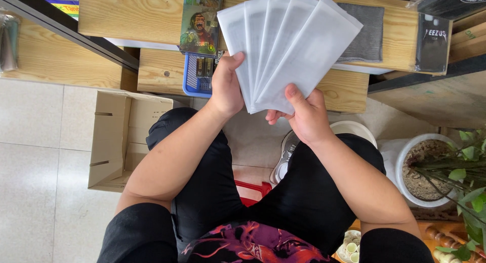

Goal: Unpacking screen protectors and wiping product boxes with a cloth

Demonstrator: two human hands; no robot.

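A: Where are the envelopes (288, 45)?
B: I log them fanned above the wooden bench (152, 70). Left hand (226, 85) and right hand (304, 113) both pinch the fan's lower end, close together.

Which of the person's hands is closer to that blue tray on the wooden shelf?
The left hand. It sits right beside the blue tray, just to its right, gripping the fan of white envelopes. The right hand holds the fan's lower end, farther right.
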